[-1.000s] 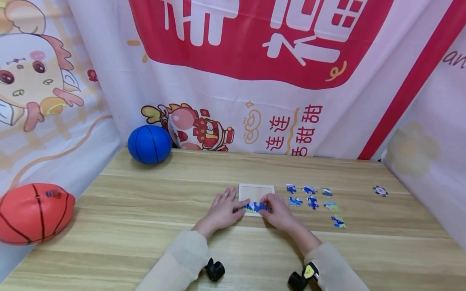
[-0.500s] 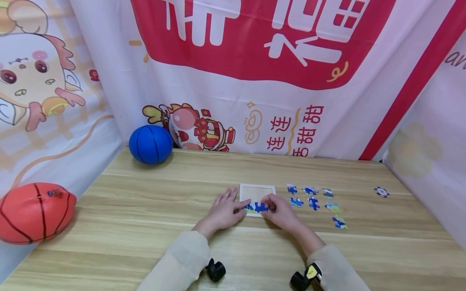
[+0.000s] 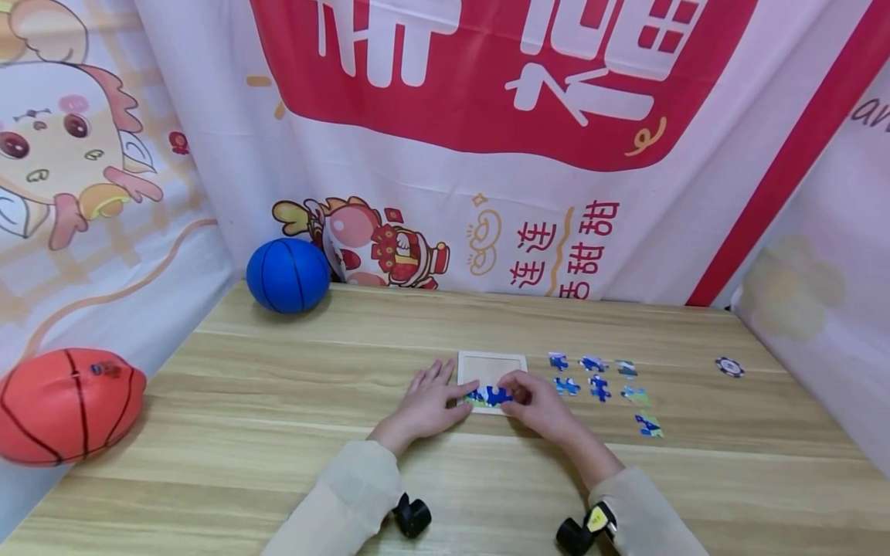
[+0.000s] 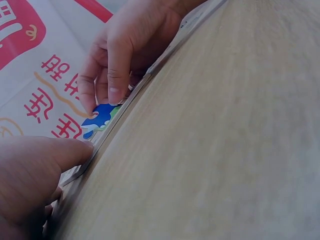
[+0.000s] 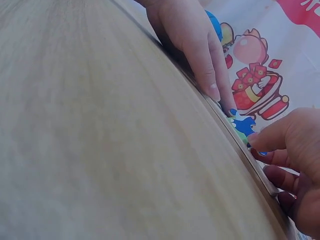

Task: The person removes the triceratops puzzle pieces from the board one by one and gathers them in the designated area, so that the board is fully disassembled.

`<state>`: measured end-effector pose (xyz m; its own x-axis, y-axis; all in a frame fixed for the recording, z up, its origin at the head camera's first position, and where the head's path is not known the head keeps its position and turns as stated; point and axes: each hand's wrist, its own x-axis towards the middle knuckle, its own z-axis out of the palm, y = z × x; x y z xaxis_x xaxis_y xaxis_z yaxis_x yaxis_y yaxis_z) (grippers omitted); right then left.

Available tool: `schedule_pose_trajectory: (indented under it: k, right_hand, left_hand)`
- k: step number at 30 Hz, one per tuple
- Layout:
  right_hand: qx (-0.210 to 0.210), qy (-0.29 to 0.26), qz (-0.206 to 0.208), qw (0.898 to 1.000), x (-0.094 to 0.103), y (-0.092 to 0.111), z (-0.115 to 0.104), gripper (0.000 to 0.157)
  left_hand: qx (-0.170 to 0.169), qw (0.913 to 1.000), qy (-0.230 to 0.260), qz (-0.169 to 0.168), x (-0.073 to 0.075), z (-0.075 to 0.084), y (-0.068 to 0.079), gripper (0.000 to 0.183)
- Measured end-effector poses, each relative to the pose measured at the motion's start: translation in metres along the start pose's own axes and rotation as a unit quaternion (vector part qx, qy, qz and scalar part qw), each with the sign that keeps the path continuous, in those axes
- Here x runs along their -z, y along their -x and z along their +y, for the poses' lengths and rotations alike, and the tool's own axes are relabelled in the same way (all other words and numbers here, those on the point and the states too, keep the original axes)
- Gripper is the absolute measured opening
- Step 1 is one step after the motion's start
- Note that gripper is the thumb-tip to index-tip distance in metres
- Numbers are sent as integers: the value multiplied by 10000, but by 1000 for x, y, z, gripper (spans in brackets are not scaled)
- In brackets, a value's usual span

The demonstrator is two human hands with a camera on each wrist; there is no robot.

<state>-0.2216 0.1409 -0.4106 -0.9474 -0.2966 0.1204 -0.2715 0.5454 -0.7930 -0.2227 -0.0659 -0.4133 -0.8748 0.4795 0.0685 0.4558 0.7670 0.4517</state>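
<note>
A small square puzzle frame (image 3: 492, 368) with a pale rim lies on the table, blue and green jigsaw pieces (image 3: 495, 396) along its near side. From the left, my left hand (image 3: 427, 403) rests at the frame, its fingers extended and its thumb reaching over the pieces. My right hand (image 3: 538, 408) pinches a blue jigsaw piece (image 4: 104, 114) between thumb and fingers at the row's right end. In the right wrist view, the right fingertips partly cover that piece, and the left hand (image 5: 192, 42) touches the frame's other side.
Several loose jigsaw pieces (image 3: 599, 388) lie in rows right of the frame. A poker chip (image 3: 729, 367) is farther right. At the left stand a blue ball (image 3: 288, 276) and a red-orange ball (image 3: 73, 407). A printed cloth (image 3: 417, 170) hangs behind the table (image 3: 313, 363).
The head view has shifted slightly. My right hand has made only a tiny movement at the piece's edge, and my left hand stays in place on the frame.
</note>
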Motion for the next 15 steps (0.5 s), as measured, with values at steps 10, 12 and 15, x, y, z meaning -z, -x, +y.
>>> schedule_pose_trajectory:
  k: [10,12,15]
  right_hand:
    - [-20,-13,61,10000,0,-1,4,22]
    - [-37,12,63,10000,0,-1,5,23]
    - [-14,88,22,10000,0,-1,5,24]
  left_hand:
    - [50,10000,50,15,0,1,1,42]
    - [47,10000,66,13,0,1,1,42]
    - [46,10000,87,3,1,1,1,42]
